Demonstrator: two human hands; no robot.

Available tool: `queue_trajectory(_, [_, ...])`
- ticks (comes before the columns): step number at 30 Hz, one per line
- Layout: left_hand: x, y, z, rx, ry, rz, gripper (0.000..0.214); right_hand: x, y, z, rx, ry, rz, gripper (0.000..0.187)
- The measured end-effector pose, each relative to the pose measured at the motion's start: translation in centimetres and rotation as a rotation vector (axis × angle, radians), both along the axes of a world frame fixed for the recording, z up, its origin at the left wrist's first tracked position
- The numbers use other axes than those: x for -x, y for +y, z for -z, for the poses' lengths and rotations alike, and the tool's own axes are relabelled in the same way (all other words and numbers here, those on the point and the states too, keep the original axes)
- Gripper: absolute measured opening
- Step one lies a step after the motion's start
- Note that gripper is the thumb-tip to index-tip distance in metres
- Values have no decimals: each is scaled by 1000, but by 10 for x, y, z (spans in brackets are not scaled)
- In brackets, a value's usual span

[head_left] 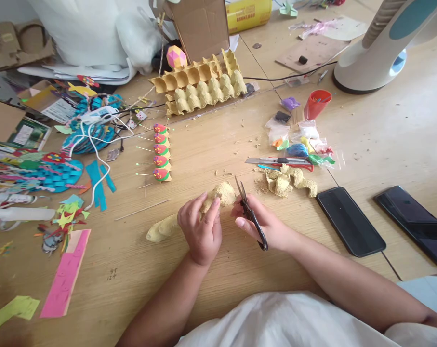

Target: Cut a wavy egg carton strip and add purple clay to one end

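Observation:
My left hand (201, 229) is closed round a strip of yellow egg-carton cardboard (164, 227) that lies across the wooden table (211, 149). My right hand (263, 222) grips black scissors (250, 212), blades pointing up at the strip's right end (225, 192). A pile of cut carton scraps (288, 179) lies just right of the scissors. Behind them is a utility knife (276, 161).
Yellow egg trays (200, 86) stand at the back centre. A row of painted carton pieces on sticks (161, 153) lies left of centre. Two black phones (350, 220) (417, 224) rest at right. Paper craft clutter (45, 168), a pink strip (65, 274), a red cup (316, 103), clay bags (301, 142) and a fan base (373, 62) ring the table.

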State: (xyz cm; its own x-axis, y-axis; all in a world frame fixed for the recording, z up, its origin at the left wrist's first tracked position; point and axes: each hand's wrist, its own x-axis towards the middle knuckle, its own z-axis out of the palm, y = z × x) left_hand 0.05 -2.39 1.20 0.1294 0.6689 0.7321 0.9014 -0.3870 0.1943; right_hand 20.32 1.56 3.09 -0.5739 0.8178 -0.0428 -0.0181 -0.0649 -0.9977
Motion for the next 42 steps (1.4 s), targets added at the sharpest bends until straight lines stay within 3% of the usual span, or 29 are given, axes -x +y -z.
queue_trajectory(7, [-2,1,1,24,-8,-18,72,0,2,-4,91,70,45,55])
queue_trajectory(12, [-4,1,1,34,-16,-33,52,-1,1,-5,71,61,25,54])
queue_trajectory(23, [-1,2,5,25,-10,-58,47,-1,1,-3,38,31,14,52])
queue_trajectory(28, [0,3,5,10,-48,-42,63,-1,-2,1,23,-4,-12,54])
queue_trajectory(31, [0,2,4,-5,-93,-23,72,2,-5,4,83,63,-36,53])
queue_trajectory(36, [1,2,4,-13,-104,-5,66,8,-10,5,255,144,-119,54])
queue_trajectory(42, [-1,2,3,-19,-86,-10,58,11,-12,8,255,178,-139,57])
